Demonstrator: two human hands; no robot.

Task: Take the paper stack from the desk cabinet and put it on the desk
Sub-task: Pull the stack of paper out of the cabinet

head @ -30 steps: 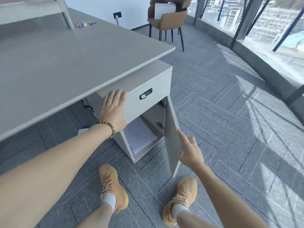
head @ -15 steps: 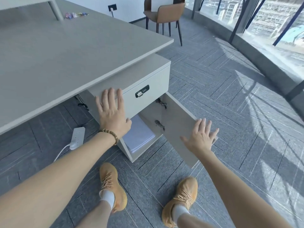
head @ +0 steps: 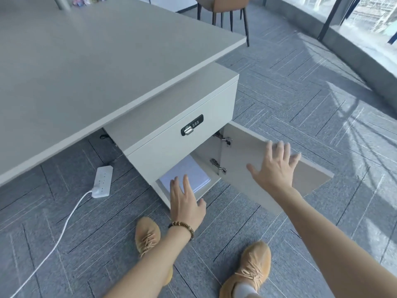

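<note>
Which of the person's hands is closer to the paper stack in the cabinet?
The left. The left hand is at the cabinet's opening, its fingers over the front edge of the paper stack. The right hand is off to the side, spread against the open door.

one paper stack (head: pixel 186 175), two hands (head: pixel 187 203), two shoes (head: pixel 147 235)

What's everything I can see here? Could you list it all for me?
desk: one, grey, upper left
desk cabinet: one, pale grey, under the desk corner
cabinet door: one, pale, swung open to the right
combination lock: one, black and silver, on the drawer front
paper stack: one, white, lying inside the open cabinet
power strip: one, white, on the floor left of the cabinet
chair: one, brown, beyond the desk
shoes: two, tan, on the carpet
left hand: open, reaching toward the paper
right hand: open, at the door
</note>
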